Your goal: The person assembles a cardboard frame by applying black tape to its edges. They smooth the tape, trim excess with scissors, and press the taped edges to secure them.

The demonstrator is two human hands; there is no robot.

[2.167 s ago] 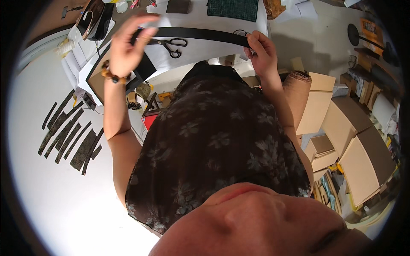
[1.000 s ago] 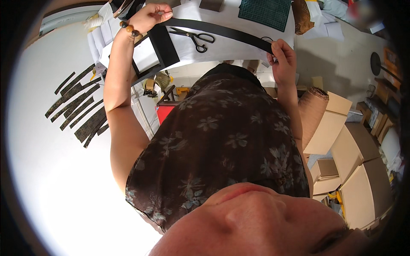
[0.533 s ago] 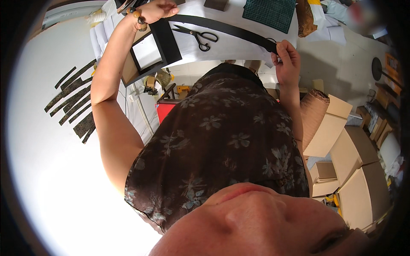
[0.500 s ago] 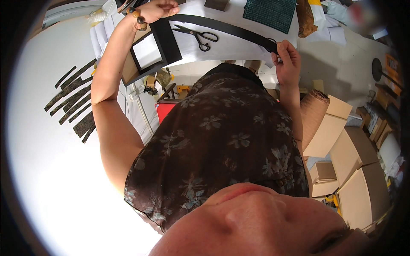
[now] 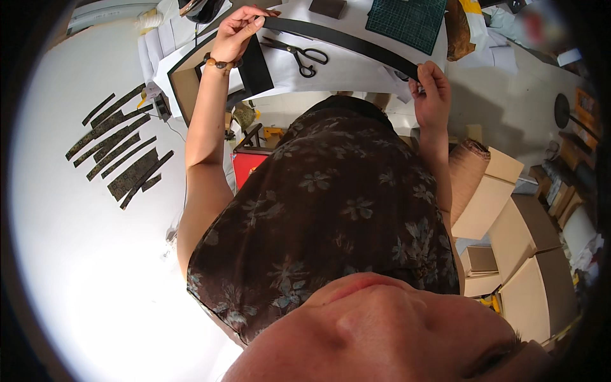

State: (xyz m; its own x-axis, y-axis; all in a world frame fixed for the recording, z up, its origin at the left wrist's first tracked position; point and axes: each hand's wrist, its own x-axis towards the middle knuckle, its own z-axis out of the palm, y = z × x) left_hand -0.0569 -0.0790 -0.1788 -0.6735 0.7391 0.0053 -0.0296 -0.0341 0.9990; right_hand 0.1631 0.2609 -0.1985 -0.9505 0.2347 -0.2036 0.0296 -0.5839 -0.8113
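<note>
A long black strip (image 5: 347,39), like leather or stiff band, stretches in a shallow arc between my two hands over the white-covered table. Its left end meets the thumb and fingers of my left hand (image 5: 237,33), which wears a beaded bracelet. At the other end, the pinched fingers of my right hand (image 5: 434,95) hold the strip near the table's front edge. Black-handled scissors (image 5: 299,53) lie partly open just on the near side of the strip. Beneath my left forearm sits an open black frame or box (image 5: 258,71) with a brown inner side, partly hidden.
A green cutting mat (image 5: 407,23) lies at the far right of the table, with a small dark piece (image 5: 328,7) left of it. Several dark patterned strips (image 5: 133,172) rest on a white surface at left. Cardboard boxes (image 5: 528,274) and a brown roll (image 5: 469,167) stand at right.
My left forearm has swung right and now crosses the frame. The left hand has come slightly nearer at the strip's left end. My right hand has barely moved.
</note>
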